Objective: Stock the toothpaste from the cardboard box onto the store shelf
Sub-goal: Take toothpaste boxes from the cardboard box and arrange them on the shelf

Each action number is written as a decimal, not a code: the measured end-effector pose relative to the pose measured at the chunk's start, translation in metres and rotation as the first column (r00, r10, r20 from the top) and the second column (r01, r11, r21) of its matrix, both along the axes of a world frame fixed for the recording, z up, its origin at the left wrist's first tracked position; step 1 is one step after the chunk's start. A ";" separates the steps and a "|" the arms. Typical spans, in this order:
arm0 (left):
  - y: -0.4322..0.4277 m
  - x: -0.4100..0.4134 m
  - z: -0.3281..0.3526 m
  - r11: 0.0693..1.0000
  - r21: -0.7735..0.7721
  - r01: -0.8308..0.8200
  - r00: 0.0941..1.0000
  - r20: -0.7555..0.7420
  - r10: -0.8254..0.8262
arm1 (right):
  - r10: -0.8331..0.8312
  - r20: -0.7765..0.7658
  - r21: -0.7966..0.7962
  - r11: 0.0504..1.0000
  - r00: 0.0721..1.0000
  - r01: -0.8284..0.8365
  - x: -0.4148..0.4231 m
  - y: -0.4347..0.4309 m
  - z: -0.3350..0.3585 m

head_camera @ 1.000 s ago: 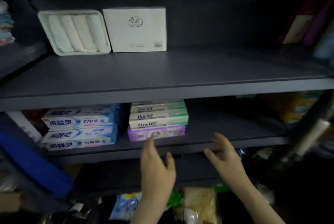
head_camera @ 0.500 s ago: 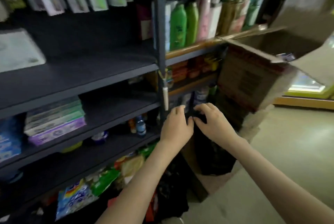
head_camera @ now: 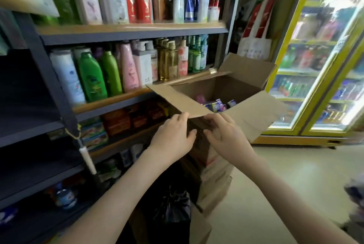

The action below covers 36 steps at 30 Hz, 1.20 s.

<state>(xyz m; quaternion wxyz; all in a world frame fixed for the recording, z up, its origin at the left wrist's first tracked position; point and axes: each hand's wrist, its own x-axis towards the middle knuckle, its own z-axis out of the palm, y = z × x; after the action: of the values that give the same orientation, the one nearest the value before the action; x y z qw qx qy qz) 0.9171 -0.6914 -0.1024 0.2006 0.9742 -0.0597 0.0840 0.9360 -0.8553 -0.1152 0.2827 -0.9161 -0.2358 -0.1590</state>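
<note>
While blur softens most labels, the store shelf up and left of the left grip carries upright bottles. The left grip lies on the front wall of the cardboard box, fingers nearly straight, their tips touching the edge of the near flap, clasping nothing. Beyond both grips, deep in the box, the toothpaste cartons show only blue and purple ends facing the opening, so their long axis seems to run downward; the flap hides their bodies. The right grip touches the same wall with bent fingers tucked under the flap; whether it pinches anything is unclear. Right of it glows a drinks cooler.
</note>
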 end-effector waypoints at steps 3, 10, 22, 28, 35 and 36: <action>-0.018 0.052 0.008 0.981 0.193 0.029 0.999 -0.040 -0.022 | 0.012 0.043 -0.018 1.000 0.999 -0.011 0.051 -0.036 -0.002; -0.062 0.174 -0.026 0.978 0.209 0.013 0.991 -0.131 0.015 | 0.050 -0.095 -0.160 0.985 0.994 -0.065 0.196 -0.102 -0.028; -0.120 0.255 -0.078 0.764 0.269 -0.586 0.743 -0.198 0.640 | 0.364 -0.437 -0.237 0.835 0.822 -0.496 0.356 -0.102 -0.072; -0.129 0.269 -0.079 0.641 0.289 -0.711 0.619 -0.176 0.765 | 0.582 -0.322 -0.575 0.506 0.747 -0.642 0.382 -0.079 -0.073; -0.128 0.268 -0.092 0.804 0.143 -0.577 0.809 -0.038 0.587 | 0.631 -0.124 -0.236 0.732 0.766 -0.640 0.415 -0.105 -0.062; -0.128 0.267 -0.092 0.811 0.120 -0.573 0.813 -0.041 0.581 | 0.606 -0.117 -0.022 0.790 0.786 -0.613 0.420 -0.115 -0.053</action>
<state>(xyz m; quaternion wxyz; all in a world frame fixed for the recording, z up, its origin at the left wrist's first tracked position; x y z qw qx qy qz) 1.1846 -0.8198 -0.1948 0.1178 0.9578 0.2422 0.1005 1.3556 -0.9699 -0.1682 0.3038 -0.8059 -0.5082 -0.0043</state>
